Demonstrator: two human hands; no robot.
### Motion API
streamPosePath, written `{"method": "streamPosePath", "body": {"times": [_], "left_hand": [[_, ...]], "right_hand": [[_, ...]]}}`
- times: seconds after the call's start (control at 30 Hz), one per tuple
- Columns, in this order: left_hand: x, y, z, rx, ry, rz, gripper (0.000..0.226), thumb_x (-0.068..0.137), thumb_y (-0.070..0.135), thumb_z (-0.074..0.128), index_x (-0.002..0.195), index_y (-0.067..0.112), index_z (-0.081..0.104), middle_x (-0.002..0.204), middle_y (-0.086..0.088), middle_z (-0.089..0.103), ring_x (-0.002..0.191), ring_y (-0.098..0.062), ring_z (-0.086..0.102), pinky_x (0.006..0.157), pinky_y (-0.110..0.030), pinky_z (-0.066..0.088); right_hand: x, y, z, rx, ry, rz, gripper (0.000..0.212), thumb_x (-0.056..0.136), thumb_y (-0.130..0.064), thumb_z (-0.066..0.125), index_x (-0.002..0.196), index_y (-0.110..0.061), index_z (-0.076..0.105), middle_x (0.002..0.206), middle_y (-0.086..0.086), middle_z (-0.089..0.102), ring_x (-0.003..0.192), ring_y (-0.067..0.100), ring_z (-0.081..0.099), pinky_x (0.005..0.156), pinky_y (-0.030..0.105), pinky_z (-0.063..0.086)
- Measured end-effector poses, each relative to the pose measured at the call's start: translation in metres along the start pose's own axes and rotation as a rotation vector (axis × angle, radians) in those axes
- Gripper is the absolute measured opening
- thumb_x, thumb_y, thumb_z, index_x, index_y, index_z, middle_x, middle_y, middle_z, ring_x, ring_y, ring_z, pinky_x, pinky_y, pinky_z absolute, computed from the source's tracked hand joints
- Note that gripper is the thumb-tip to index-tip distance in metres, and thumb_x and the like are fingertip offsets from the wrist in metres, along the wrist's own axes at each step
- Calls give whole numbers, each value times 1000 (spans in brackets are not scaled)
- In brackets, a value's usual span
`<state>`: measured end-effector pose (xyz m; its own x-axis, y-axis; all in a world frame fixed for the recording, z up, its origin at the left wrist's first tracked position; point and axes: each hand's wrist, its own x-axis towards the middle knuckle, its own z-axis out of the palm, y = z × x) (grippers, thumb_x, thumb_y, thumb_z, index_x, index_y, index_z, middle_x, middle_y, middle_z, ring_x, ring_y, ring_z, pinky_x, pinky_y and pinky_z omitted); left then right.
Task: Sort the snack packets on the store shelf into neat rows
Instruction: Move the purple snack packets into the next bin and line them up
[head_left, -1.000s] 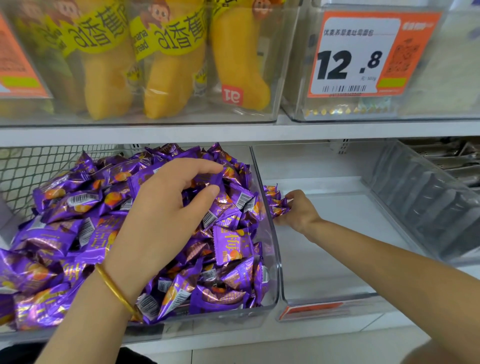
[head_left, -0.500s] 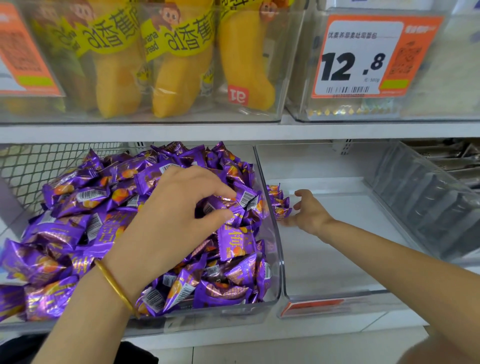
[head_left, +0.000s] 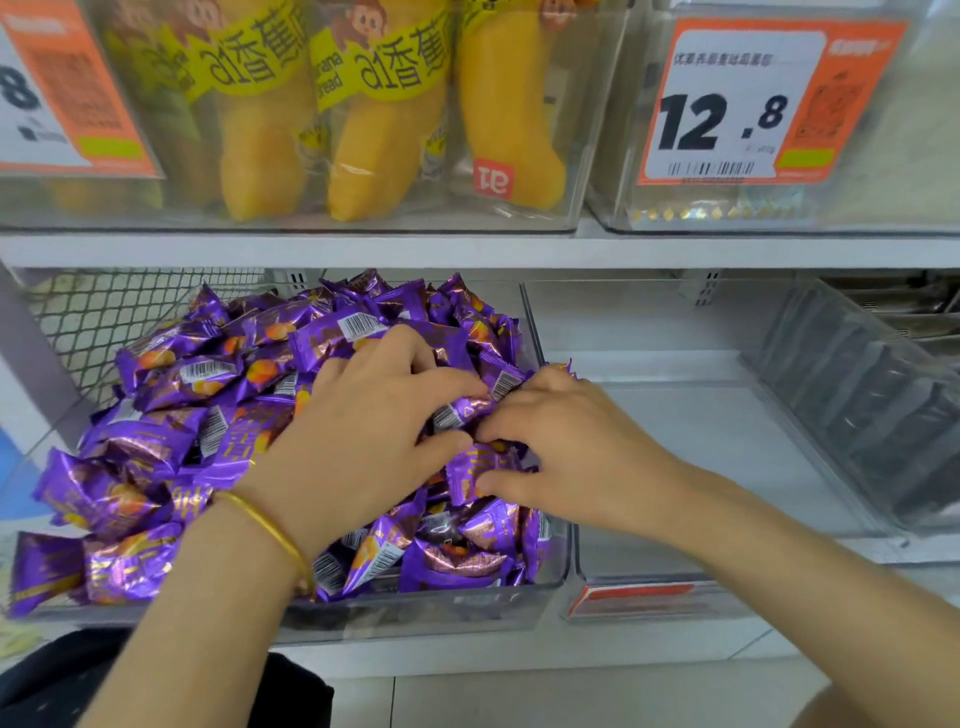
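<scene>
A clear plastic bin (head_left: 447, 608) on the lower shelf is heaped with several purple snack packets (head_left: 171, 415). My left hand (head_left: 363, 436), with a gold bangle on the wrist, lies on top of the heap, and its thumb and fingers pinch a purple packet (head_left: 460, 413). My right hand (head_left: 571, 447) has come over the bin's right wall and its curled fingers grip packets at the heap's right side, right beside the left hand's fingertips.
To the right stands a clear bin (head_left: 701, 587) with a bare white floor. Further right is a bin of dark packets (head_left: 872, 410). The upper shelf holds yellow banana bread packs (head_left: 363, 130) and a 12.8 price tag (head_left: 737, 104). A wire mesh (head_left: 104, 322) is at the back left.
My right hand left the right-hand bin and moved left over the wall onto the purple heap. My left hand closed its fingers on a packet. The camera came closer.
</scene>
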<state>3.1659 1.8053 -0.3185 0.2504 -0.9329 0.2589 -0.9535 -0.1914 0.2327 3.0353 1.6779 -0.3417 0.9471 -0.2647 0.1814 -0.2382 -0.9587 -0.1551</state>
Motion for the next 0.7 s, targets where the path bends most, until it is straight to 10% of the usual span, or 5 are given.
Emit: {"method": "streamPosePath", "body": {"times": [0.2, 0.37, 0.7], "left_hand": [[5, -1, 1, -156, 133, -29, 24, 77, 23, 69, 96, 26, 53, 95, 7, 50, 81, -14, 53, 84, -35, 42], [3, -5, -13, -509, 278, -167, 25, 82, 9, 66, 101, 25, 61, 81, 12, 63, 77, -2, 58, 70, -6, 42], [2, 3, -14, -1055, 166, -141, 16, 93, 19, 55, 107, 21, 62, 81, -1, 65, 73, -16, 66, 64, -24, 56]], "right_hand": [[8, 9, 2, 234, 46, 12, 37, 68, -51, 73, 99, -32, 69, 97, -11, 65, 95, 18, 48, 89, 40, 38], [-5, 12, -6, 660, 346, 35, 22, 64, -34, 74, 85, -33, 66, 85, -33, 60, 89, -8, 51, 85, 12, 36], [1, 3, -15, 979, 428, 10, 30, 60, -21, 80, 83, -32, 64, 110, -1, 55, 90, 2, 58, 77, 17, 47]]}}
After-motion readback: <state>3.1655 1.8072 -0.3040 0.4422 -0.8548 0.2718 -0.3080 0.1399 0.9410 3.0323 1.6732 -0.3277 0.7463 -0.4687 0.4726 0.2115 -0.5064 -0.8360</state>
